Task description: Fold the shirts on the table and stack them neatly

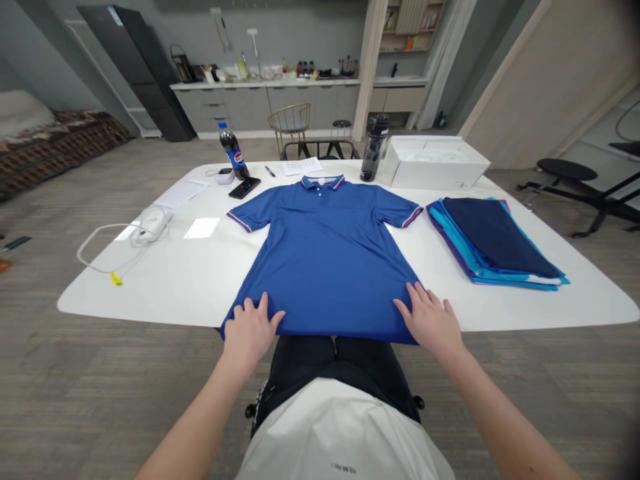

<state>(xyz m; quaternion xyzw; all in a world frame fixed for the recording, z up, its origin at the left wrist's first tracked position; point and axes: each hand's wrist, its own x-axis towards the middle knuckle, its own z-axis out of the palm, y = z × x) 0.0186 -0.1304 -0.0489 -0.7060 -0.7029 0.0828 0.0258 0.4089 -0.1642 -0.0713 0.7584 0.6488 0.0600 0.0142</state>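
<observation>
A blue polo shirt (330, 260) lies spread on the white table, its collar at the far side and both short sleeves out to the sides. Its hem hangs slightly over the near table edge. My left hand (251, 331) rests flat on the shirt's lower left corner, fingers spread. On the lower right corner lies my right hand (429, 317), also flat with its fingers apart. Neither hand grips the cloth. To the right of the shirt sits a stack of folded clothes (500, 237), dark navy on top with blue and purple below.
Behind the shirt stand a cola bottle (233, 152), a dark tumbler (374, 150) and a white box (435, 163). A phone (245, 188), a pen (270, 171) and papers (303, 166) lie nearby. A white power strip with cable (151, 225) is on the left of the table (150, 293).
</observation>
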